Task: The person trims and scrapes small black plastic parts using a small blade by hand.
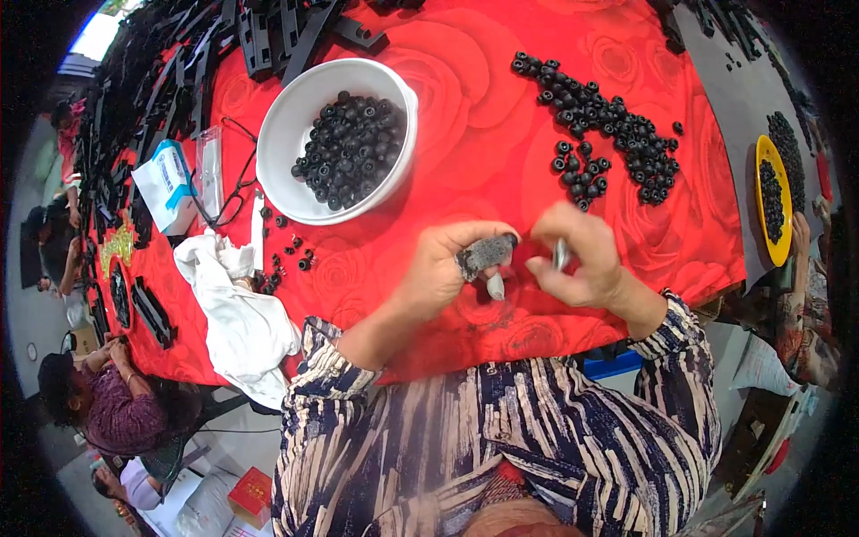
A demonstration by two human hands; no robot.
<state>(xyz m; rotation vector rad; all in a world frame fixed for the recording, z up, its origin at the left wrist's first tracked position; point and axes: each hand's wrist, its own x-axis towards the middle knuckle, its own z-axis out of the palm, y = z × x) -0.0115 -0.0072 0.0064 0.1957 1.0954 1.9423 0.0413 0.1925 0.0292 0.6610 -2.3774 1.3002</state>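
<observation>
My left hand [440, 268] is closed in a pinch over the red tablecloth, one finger wrapped in a dark grey covering [488, 253]. A small black round part [511, 240] shows at its fingertips. Close by on the right, my right hand [586, 259] curls around a small shiny metal tool [561, 254], whose exact kind is hidden by the fingers. The hands are apart. Beyond them stands a white bowl [407, 98] holding many black round parts [353, 148]. More such parts [617, 125] lie in a loose pile at the far right.
A white cloth [237, 313], eyeglasses [234, 192] and a blue-white packet [168, 188] lie left on the red tablecloth [465, 80]. Long black pieces [259, 40] heap at the far left. A yellow tray [763, 201] sits right, beside another person's hand [799, 234]. A co-worker [116, 394] sits left.
</observation>
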